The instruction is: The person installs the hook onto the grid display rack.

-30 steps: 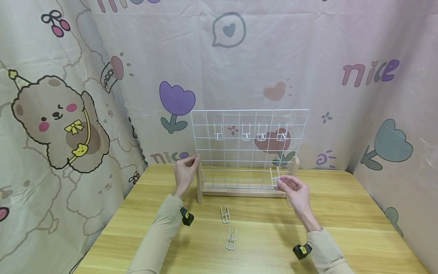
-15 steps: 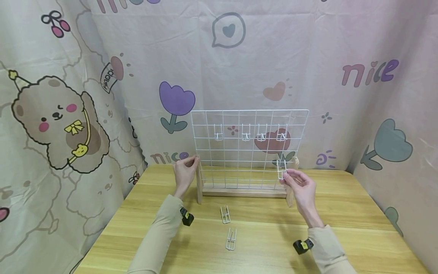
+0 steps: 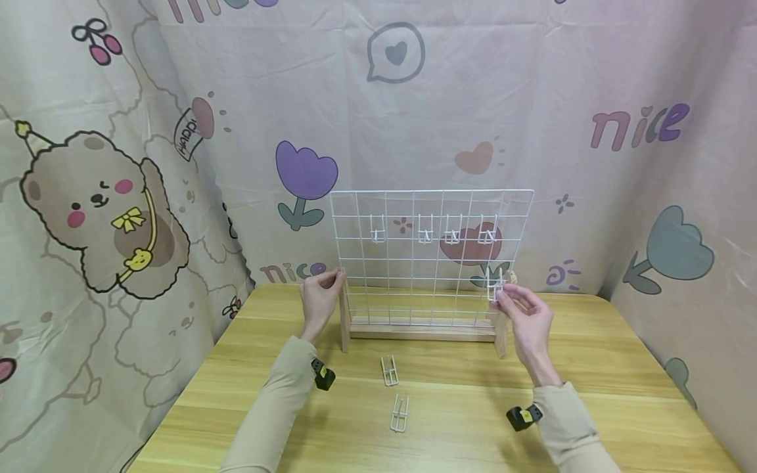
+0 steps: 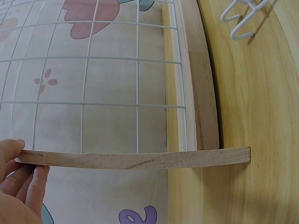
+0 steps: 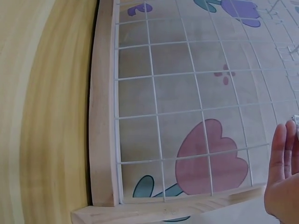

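Note:
A white wire grid panel (image 3: pixel 432 190) stands upright in a wooden base. My left hand (image 3: pixel 319 299) pinches the top of the base's left post (image 4: pixel 140 160) between thumb and fingers. In my right hand (image 3: pixel 530 322), thumb and fingertips pinch a white wire hook (image 3: pixel 494 287), its two prongs pointing up, in front of the grid's lower right part. Whether the hook touches the grid wires I cannot tell. Only a sliver of it shows at the right wrist view's edge, beside the right hand (image 5: pixel 285 172). Several similar hooks (image 3: pixel 425 235) hang in a row on the upper grid.
Two loose white hooks lie on the wooden table, one (image 3: pixel 389 372) just before the rack and another (image 3: pixel 399 414) nearer me. A patterned curtain (image 3: pixel 390 118) hangs behind the rack and along both sides. The rack's wooden crossbar (image 3: pixel 422 334) runs along its bottom.
My right hand has moved the hook up and to the right, from low on the grid to near its right post. The left hand has stayed on the left post.

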A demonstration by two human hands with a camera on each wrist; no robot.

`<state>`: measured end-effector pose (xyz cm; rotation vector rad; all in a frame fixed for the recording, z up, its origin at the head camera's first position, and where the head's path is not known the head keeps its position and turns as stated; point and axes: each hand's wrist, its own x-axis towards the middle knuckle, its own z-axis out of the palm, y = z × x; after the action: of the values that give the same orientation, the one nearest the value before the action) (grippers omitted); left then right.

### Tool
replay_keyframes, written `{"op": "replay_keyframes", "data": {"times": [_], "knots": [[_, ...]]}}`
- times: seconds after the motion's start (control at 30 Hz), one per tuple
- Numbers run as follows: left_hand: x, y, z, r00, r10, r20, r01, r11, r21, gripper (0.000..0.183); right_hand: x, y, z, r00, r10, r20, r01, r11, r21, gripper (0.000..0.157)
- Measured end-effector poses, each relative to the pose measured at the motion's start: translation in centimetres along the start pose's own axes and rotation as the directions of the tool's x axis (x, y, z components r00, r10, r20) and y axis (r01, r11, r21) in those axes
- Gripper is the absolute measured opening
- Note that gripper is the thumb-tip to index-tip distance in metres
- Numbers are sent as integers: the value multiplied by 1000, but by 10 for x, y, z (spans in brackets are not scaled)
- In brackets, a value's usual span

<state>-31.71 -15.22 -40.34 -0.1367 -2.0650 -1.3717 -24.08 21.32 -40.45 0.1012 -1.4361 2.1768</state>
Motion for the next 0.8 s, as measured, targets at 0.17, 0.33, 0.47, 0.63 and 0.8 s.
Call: {"op": "replay_keyframes", "data": {"times": [0.17, 0.33, 0.47, 0.63, 0.8], "knots": [[1, 0, 0, 1000, -11, 7, 11, 1000, 1, 23, 6, -4, 1, 1000, -1, -31, 1, 1000, 27, 19], [0, -1, 0, 1000, -14, 12, 14, 1000, -2, 23, 12, -7, 0, 999, -13, -35, 14, 999, 32, 26], [0, -1, 0, 1000, -15, 15, 15, 1000, 3, 24, 16, -8, -1, 999, -19, -26, 20, 999, 33, 21], [0, 0, -1, 1000, -13, 13, 13, 1000, 6, 23, 20, -8, -1, 999, -34, -20, 35, 998, 50, 21], [0, 0, -1, 1000, -13, 8, 13, 1000, 11, 23, 24, -8, -1, 999, -29, -26, 30, 999, 33, 21]]}}
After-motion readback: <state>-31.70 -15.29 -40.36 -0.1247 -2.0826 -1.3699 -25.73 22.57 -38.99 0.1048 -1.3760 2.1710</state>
